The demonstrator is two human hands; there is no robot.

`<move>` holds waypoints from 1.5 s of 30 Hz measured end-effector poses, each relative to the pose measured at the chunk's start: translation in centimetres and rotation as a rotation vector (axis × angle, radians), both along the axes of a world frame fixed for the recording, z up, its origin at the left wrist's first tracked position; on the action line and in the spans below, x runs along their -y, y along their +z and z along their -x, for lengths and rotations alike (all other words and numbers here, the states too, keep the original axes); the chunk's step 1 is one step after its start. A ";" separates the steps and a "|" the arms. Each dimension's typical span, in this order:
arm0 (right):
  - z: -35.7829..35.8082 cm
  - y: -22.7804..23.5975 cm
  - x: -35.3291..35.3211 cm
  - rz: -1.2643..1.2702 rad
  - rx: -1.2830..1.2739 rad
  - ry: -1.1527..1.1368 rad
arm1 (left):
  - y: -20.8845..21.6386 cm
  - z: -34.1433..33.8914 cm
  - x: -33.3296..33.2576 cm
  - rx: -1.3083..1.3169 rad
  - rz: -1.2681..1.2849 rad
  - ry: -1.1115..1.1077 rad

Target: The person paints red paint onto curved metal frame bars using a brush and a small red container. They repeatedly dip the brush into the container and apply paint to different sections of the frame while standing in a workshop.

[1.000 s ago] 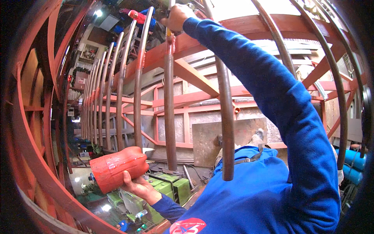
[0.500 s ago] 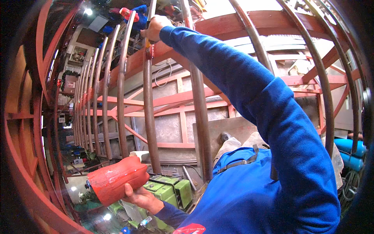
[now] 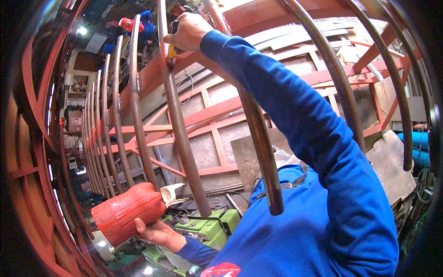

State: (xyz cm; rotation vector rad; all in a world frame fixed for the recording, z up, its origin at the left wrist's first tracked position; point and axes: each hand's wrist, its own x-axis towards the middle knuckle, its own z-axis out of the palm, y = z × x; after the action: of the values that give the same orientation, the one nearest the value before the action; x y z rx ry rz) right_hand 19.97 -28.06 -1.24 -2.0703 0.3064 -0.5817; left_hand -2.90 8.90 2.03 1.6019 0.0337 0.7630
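My left hand (image 3: 160, 234) holds a red, paint-coated container (image 3: 127, 213), which looks like a cut-down plastic bottle. It is tilted on its side in the picture, fingers partly hidden beneath it. Out at the far end of my reach, my right hand (image 3: 190, 33) is closed on a paintbrush (image 3: 172, 51) with a dark handle and a yellowish part below it. The brush lies at a brown metal pipe (image 3: 182, 129), near where the pipe crosses a red beam (image 3: 150, 76). Whether the bristles touch the pipe or the beam I cannot tell.
More pipes (image 3: 258, 147) stand in a row on both sides, one close before my body. Beyond them is a red frame (image 3: 217, 147). Green machinery (image 3: 214, 231) sits below, blue cylinders (image 3: 417, 150) at right. Another person (image 3: 145, 27) is at far upper left.
The view has shifted and tilted, so the pipes slant more. The red container sits slightly further left in the picture. My right hand stays with the brush at the same pipe.
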 end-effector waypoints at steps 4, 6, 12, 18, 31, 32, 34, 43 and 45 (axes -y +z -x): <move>2.0 -0.8 -0.3 -0.069 0.004 0.008 | 0.3 -1.0 -0.4 -0.050 0.028 -0.076; 2.2 -2.3 -1.7 -0.060 0.103 0.078 | 0.2 -1.0 -0.1 -0.062 0.049 -0.069; 1.4 -3.2 -0.7 -0.217 0.166 -0.035 | 0.3 -0.9 0.5 -0.032 -0.001 -0.021; 1.4 -1.9 -0.4 -0.226 0.088 0.006 | 0.9 -0.6 1.2 -0.033 -0.002 -0.032; 2.4 -0.6 0.2 -0.154 -0.031 0.131 | 0.8 -0.6 2.7 -0.023 0.030 -0.028; 2.5 -0.4 0.4 -0.164 -0.029 0.136 | 0.7 -0.5 2.2 -0.019 0.036 -0.039; 2.3 -0.5 0.7 -0.125 -0.017 0.155 | 0.6 -0.2 1.6 -0.020 0.057 -0.056; -0.8 -1.6 -0.1 -0.150 0.026 0.153 | 0.6 1.1 2.1 -0.022 0.070 0.041; -0.6 -1.6 0.0 -0.213 0.008 0.124 | 0.7 1.4 2.0 -0.026 0.069 0.057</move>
State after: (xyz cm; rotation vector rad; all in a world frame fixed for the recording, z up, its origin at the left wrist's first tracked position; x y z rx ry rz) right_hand 20.60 -28.07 -2.85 -1.8657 0.2230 -0.4617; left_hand -4.33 6.94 2.73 1.5501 0.1239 0.7773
